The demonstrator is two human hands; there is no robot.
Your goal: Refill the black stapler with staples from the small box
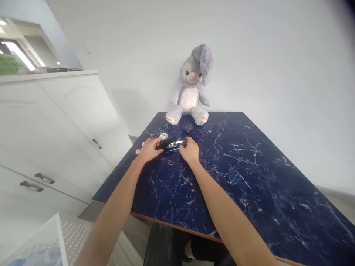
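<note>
Head feed, looking down the table. Writing first: by the left hand [149, 149] I have a small white carton [163, 136] with dark print and, nearer the table's left edge, a red-and-white packet [138, 151]; lettering on both too small for me to read. The black stapler [169, 142], with an orange mark at its left end and a bright metal rail, lies between the two hands over the table's far half, left of centre; I can make out no brand at this size. Left grip closed round the orange-marked end, thumb along the near side. Right grip, on the right hand [190, 149], curled about the other end, fingers bent over the far side, thumb in front. Surface: table [235, 166] topped in dark blue marble pattern, white veining, brownish front edge. A grey plush rabbit [189, 98], cream belly, orange paw prints on its soles, sits at the back edge against a plain pale wall [277, 74]. To my left, a white cabinet [69, 107] with dark curved handles [97, 143]; on its top a green slotted basket [11, 64] and assorted small items. Lower left corner, a white perforated bin [61, 238], its bluish contents blurred.
</note>
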